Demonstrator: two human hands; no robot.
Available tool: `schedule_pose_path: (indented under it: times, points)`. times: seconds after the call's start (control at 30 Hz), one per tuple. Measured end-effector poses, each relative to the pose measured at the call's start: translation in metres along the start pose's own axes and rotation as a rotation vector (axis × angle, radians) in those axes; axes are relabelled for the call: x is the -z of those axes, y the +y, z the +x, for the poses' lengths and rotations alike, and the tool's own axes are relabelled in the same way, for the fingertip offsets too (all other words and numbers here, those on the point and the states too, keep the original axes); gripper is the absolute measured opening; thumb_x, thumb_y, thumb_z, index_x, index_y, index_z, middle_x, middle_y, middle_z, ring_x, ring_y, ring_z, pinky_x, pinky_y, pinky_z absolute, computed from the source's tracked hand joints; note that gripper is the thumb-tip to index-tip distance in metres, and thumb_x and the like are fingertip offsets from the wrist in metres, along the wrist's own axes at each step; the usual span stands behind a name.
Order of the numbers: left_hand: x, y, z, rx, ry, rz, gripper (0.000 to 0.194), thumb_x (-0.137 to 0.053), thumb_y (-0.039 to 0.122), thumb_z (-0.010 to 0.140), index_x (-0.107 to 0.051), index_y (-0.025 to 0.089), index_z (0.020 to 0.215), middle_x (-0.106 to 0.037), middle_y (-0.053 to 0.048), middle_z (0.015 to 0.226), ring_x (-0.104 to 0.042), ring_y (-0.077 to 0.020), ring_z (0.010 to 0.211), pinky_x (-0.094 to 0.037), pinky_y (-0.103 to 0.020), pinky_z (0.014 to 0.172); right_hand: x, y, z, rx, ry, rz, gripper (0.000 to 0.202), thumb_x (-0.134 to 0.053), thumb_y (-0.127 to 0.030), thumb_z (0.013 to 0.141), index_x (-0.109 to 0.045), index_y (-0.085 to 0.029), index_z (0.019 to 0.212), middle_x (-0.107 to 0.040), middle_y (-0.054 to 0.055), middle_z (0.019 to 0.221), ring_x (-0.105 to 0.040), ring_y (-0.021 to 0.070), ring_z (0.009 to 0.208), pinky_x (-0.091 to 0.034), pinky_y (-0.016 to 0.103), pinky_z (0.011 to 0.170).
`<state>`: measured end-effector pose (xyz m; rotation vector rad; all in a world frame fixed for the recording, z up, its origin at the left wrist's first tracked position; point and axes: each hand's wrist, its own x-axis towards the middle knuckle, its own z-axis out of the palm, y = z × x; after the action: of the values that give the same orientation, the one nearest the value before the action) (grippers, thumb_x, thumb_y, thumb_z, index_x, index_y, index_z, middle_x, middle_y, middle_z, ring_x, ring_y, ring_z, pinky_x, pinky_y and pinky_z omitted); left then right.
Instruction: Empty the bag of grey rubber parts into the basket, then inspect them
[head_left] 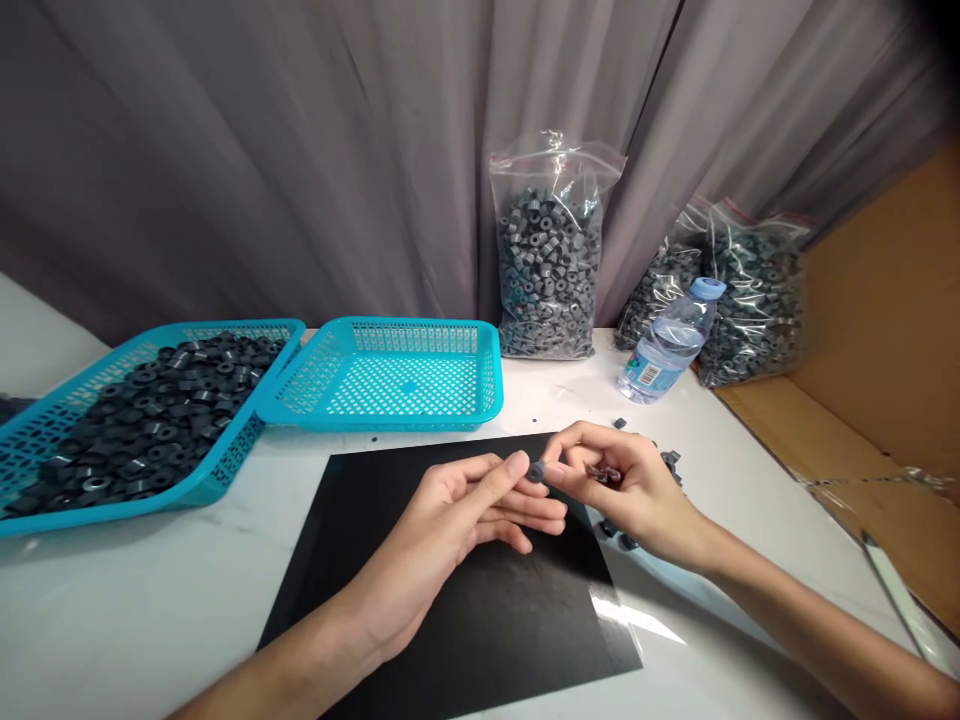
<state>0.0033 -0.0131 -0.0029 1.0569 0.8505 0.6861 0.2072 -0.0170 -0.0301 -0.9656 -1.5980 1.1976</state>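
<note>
A small dark grey ring-shaped piece with a hole is held up between both hands, above a black mat. My left hand pinches it from the left with thumb and forefinger, its other fingers stretched out below. From the right, the thumb and forefinger of my right hand close on the same piece. Something small and dark shows among the curled fingers of my right hand; I cannot make it out. Several loose dark pieces lie on the table, partly hidden behind and under the right hand.
At left a blue basket holds a heap of dark rings. Beside it stands another blue basket. Behind are a zip bag of grey rings, a tilted water bottle and more filled bags. Cardboard borders the right.
</note>
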Motion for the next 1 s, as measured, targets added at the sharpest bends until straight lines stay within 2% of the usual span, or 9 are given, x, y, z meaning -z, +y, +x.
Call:
schedule_pose_path:
  times: [0.17,0.33,0.47,0.53,0.6,0.7,0.77,0.87,1.0]
  points:
    - [0.000,0.001,0.000,-0.006,0.011,-0.011,0.033,-0.064,0.046,0.096,-0.074,0.014,0.094,-0.082,-0.011,0.092,-0.077,-0.0193,0.090,-0.056,-0.021,0.073,0.004,0.003,0.001,-0.042,-0.065,0.034,0.021,-0.066,-0.037,0.098,-0.064,-0.017,0.093,-0.036,-0.009,0.060,-0.026,0.0069,0.055,-0.023,0.023,0.052]
    - [0.001,-0.001,0.003,-0.042,0.047,0.062,0.035,-0.064,0.046,0.095,-0.074,0.013,0.089,-0.081,-0.012,0.092,-0.077,-0.0209,0.089,-0.057,-0.023,0.071,0.005,0.011,0.002,-0.027,-0.069,0.077,0.024,-0.065,-0.040,0.098,-0.068,-0.018,0.107,-0.038,-0.008,0.065,-0.028,0.0070,0.056,-0.024,0.023,0.052]
    - [0.005,-0.012,0.011,-0.057,0.029,0.161,0.038,-0.064,0.049,0.094,-0.073,0.014,0.087,-0.080,-0.012,0.088,-0.077,-0.0239,0.088,-0.057,-0.026,0.069,0.010,0.006,0.008,-0.085,-0.140,0.026,0.027,-0.072,-0.043,0.092,-0.067,-0.017,0.096,-0.042,-0.007,0.064,-0.032,0.0079,0.058,-0.027,0.023,0.055]
    - [0.010,-0.016,0.016,-0.068,0.028,0.246,0.040,-0.061,0.053,0.094,-0.073,0.015,0.088,-0.079,-0.011,0.089,-0.076,-0.0245,0.086,-0.057,-0.028,0.069,0.026,-0.004,0.011,-0.136,-0.209,-0.085,0.031,-0.073,-0.046,0.090,-0.067,-0.016,0.092,-0.050,-0.005,0.068,-0.038,0.0091,0.062,-0.032,0.023,0.057]
    - [0.017,-0.016,0.019,-0.117,0.062,0.401,0.039,-0.059,0.054,0.094,-0.073,0.018,0.089,-0.079,-0.009,0.090,-0.074,-0.0241,0.085,-0.055,-0.029,0.069,0.054,-0.016,0.013,-0.169,-0.287,-0.298,0.032,-0.071,-0.047,0.090,-0.068,-0.016,0.092,-0.060,-0.001,0.079,-0.047,0.0117,0.069,-0.037,0.024,0.063]
    - [0.031,-0.005,0.020,-0.270,0.175,0.752,0.029,-0.060,0.050,0.094,-0.072,0.024,0.088,-0.075,-0.003,0.088,-0.068,-0.0213,0.081,-0.050,-0.030,0.075,0.098,-0.029,0.010,-0.213,-0.257,-0.668,0.030,-0.065,-0.047,0.093,-0.069,-0.017,0.088,-0.060,0.000,0.074,-0.049,0.0135,0.068,-0.036,0.024,0.060]
    - [0.040,0.004,0.019,-0.380,0.262,0.939,0.024,-0.061,0.048,0.094,-0.071,0.027,0.087,-0.070,0.000,0.085,-0.062,-0.0194,0.075,-0.046,-0.030,0.076,0.118,-0.031,0.009,-0.261,-0.272,-0.782,0.029,-0.063,-0.045,0.094,-0.070,-0.018,0.086,-0.061,0.000,0.073,-0.050,0.0142,0.067,-0.035,0.024,0.059]
    - [0.050,0.011,0.019,-0.480,0.330,1.046,0.023,-0.060,0.046,0.095,-0.068,0.028,0.084,-0.061,0.001,0.077,-0.054,-0.0185,0.069,-0.042,-0.030,0.071,0.127,-0.025,0.011,-0.298,-0.324,-0.808,0.025,-0.063,-0.039,0.093,-0.071,-0.017,0.082,-0.062,0.001,0.071,-0.050,0.0141,0.066,-0.035,0.024,0.058]
    - [0.055,0.015,0.019,-0.504,0.347,1.088,0.024,-0.057,0.045,0.096,-0.066,0.027,0.084,-0.056,0.001,0.075,-0.050,-0.0182,0.067,-0.039,-0.029,0.066,0.124,-0.017,0.018,-0.284,-0.333,-0.807,0.017,-0.070,-0.033,0.088,-0.073,-0.017,0.081,-0.061,-0.001,0.068,-0.052,0.0140,0.065,-0.036,0.023,0.058]
